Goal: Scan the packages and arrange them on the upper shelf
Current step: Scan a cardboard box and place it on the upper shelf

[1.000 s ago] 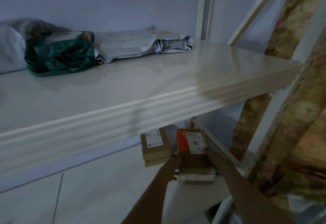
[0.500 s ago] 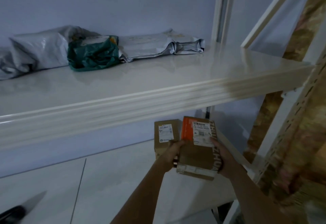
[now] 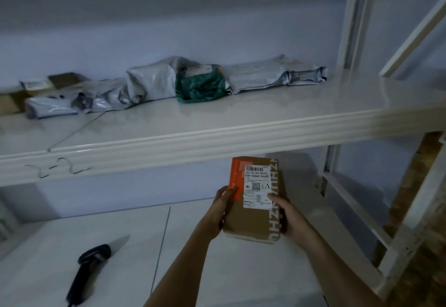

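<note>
now the brown cardboard box with an orange panel and a white shipping label (image 3: 253, 200) is held in the air between both hands, under the front edge of the white upper shelf (image 3: 217, 123) and above the white lower shelf (image 3: 120, 246). the left hand (image 3: 220, 210) grips the left side of the box, with the thumb on the orange panel. the right hand (image 3: 287, 215) grips the right side, with the thumb at the lower corner of the label. both hands are closed around the box, and the label with its barcode faces up toward the camera.

the long axis of the box runs from 6 o'clock to 12 o'clock, a little tilted toward 1 o'clock. the black handheld barcode scanner (image 3: 89, 265) lies on the lower shelf, well apart from the box, at about 8 o'clock from the left hand. its handle points toward 7 o'clock and its head toward 1 o'clock. the left hand is the nearer one to the scanner, so i think this hand would let go and reach for it, while the right hand keeps the box alone.

on the upper shelf a row of packages lies along the back wall: grey plastic mailer bags (image 3: 272, 75) and a green plastic bag (image 3: 200, 87) between them. free shelf surface is at 12 o'clock from the box, in front of this row.
</note>
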